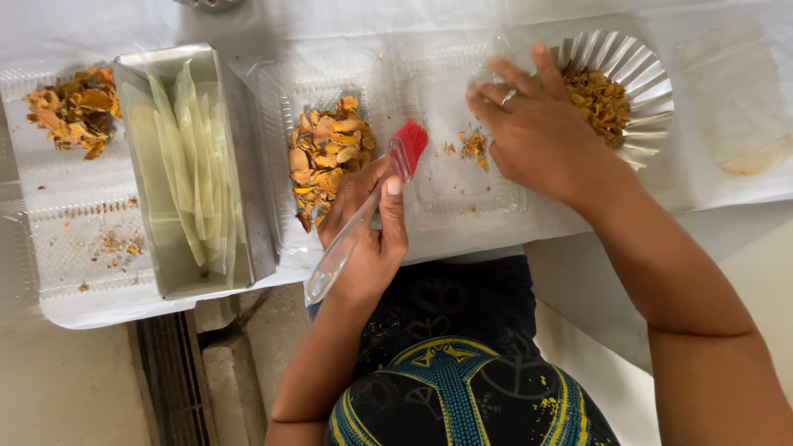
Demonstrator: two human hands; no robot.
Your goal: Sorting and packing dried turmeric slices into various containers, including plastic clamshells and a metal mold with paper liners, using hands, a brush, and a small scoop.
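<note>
Left hand (368, 219) closed around a brush (363, 219) with a clear handle and red bristles, thumb laid along the handle, bristles pointing up and away over the edge of an open clear plastic clamshell tray (462, 194). Brush handle running down past the wrist toward the lap. Right hand (537, 132) spread loosely, palm down, fingers curved over the far corner of the same tray and touching the rim of a fluted silver foil cup (652, 83); a ring on one finger. Cannot tell whether the fingertips pinch anything, being hidden under the hand.

Inside the foil cup, a heap of dried orange-brown flakes (599, 99). On the clamshell tray, just beside the right hand, only a few orange crumbs (473, 147). Left of the brush, a second clear tray (285, 91) holding a pile of larger orange-yellow dried pieces (326, 157). Further left, a tall metal tin (239, 165) packed with pale greenish translucent sheets (186, 157) standing on edge. At the far left, another clear tray (33, 177) with more orange pieces at its top and scattered crumbs lower down. All resting on a desk (743, 49) covered in white. Below, a dark patterned garment (450, 363) on the lap.
</note>
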